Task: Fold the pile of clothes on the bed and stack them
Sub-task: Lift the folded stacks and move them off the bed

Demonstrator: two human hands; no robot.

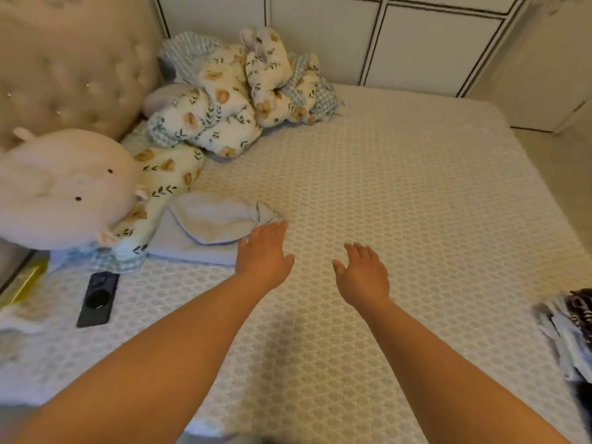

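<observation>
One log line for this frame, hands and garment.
left hand: open, at pale garment | right hand: open, over bed | fold: not started

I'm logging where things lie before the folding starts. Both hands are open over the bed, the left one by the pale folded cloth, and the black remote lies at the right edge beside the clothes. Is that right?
Not quite. The head view shows the black remote on the left side of the bed, below the pale folded cloth. The clothes are at the right edge. Left hand and right hand are open.
</observation>
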